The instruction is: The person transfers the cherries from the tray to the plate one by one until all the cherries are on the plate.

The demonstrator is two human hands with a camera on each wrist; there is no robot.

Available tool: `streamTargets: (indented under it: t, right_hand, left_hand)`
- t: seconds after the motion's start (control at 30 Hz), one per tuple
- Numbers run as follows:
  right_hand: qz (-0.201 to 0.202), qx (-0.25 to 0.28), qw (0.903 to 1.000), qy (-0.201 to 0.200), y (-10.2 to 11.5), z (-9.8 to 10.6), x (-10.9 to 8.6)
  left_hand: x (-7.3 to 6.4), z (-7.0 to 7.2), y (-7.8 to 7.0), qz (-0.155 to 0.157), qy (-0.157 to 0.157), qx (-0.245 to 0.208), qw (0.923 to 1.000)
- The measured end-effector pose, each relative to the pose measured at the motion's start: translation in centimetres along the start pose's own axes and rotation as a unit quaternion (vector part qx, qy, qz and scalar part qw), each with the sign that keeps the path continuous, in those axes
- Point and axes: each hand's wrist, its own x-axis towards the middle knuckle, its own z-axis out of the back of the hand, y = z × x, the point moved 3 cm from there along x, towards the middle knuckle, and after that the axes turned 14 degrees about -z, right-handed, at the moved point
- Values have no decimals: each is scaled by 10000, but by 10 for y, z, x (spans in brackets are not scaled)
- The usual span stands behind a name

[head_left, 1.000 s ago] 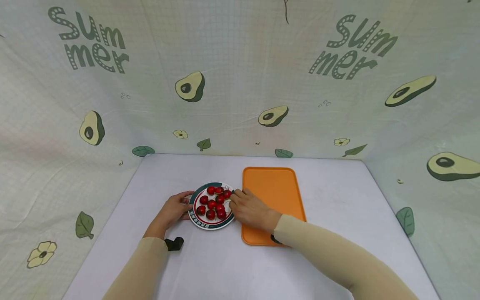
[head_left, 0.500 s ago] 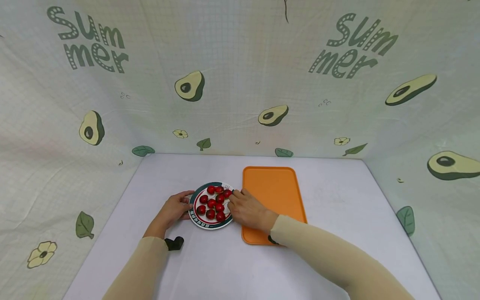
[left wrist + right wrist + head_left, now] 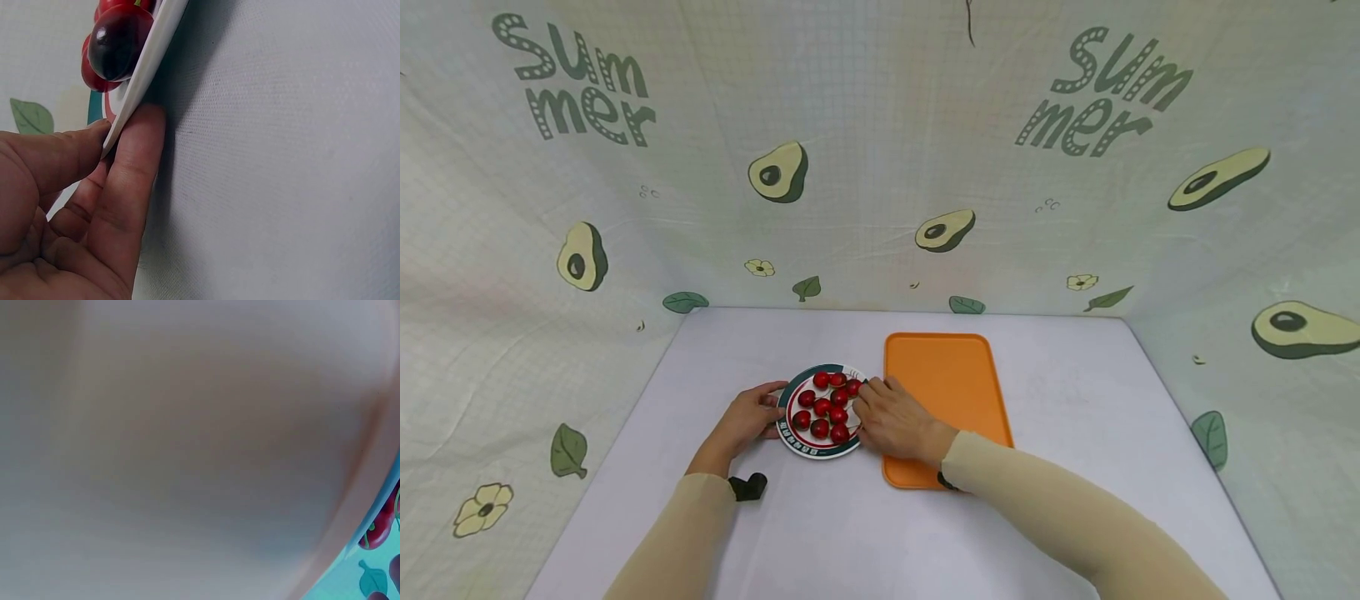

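Note:
A round plate (image 3: 797,447), white with a dark green patterned rim, holds several red cherries (image 3: 822,407), some with green stems. At its left edge my left hand (image 3: 748,419) pinches the rim, thumb above and fingers underneath, as the left wrist view shows. The darkest cherry (image 3: 119,45) sits close to that edge there. Across the plate, the fingers of my right hand (image 3: 891,421) bend over the right rim, beside the cherries. Whether they grip the rim or a stem is hidden. In the right wrist view, a blurred surface fills most of the picture; cherries (image 3: 378,531) show at the right edge.
An orange rectangular tray (image 3: 942,367) lies right of the plate, partly under my right hand and forearm. The table (image 3: 820,533) has a pale cover. Behind and at the sides hangs a cloth (image 3: 850,125) printed with avocados, leaves and lettering.
My right hand has shifted slightly left, further over the plate's rim. One cherry near it has moved a little toward the front of the plate. My left hand and the plate stay in place.

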Motion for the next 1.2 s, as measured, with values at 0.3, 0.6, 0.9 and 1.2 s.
streamTargets:
  t: [0.3,0.6,0.9,1.2]
  right_hand:
    - [-340,301,9989,-99,-8,-1,-3]
    - [-801,701,9931,484,-24,1,-13]
    - [-1431,1217,9790,795,-64,3,-42]
    - [-2686,1594,9489,454,-114,-1,-100]
  left_hand:
    - [2,-1,-1,-4,6,139,9999]
    - [-1,5,-9,-192,-53,1362,9905]
    - [-17,15,-24,-1129,-622,3295,9353]
    - [-39,35,-13,-1380,-474,4578,8770]
